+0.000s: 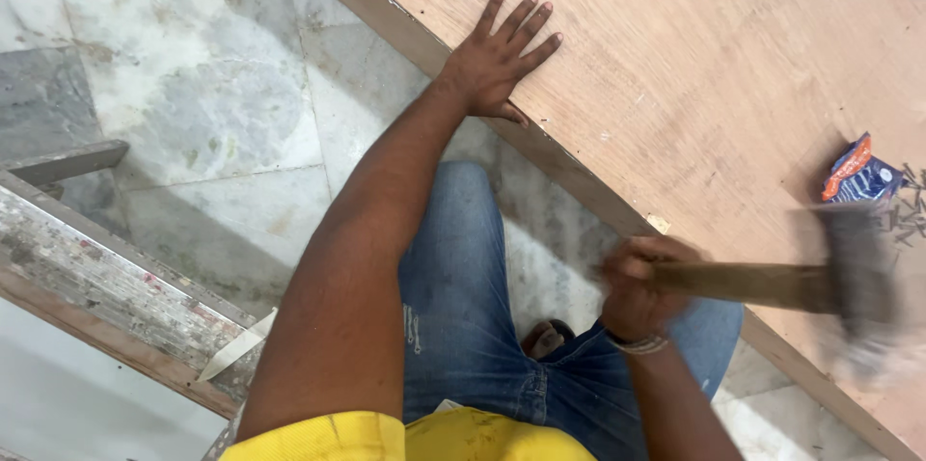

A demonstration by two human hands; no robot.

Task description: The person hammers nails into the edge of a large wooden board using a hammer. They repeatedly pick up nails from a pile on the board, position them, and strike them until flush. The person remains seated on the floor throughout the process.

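your left hand (497, 61) lies flat on the plywood (694, 66), fingers spread, palm pressing near the board's edge, gripping nothing. your right hand (637, 292) is clenched around the wooden handle of a hammer (772, 285); hand and tool are blurred. the handle reaches from just off the board's edge in over the plywood, and the hammer's dark head sits above the board's surface, too smeared to say whether it touches. just beyond the head, on the plywood, lies a blue and orange packet (858, 172) with loose nails (902, 215) scattered beside it. your jeans-clad knees are off the board, over the marble floor (212, 104).
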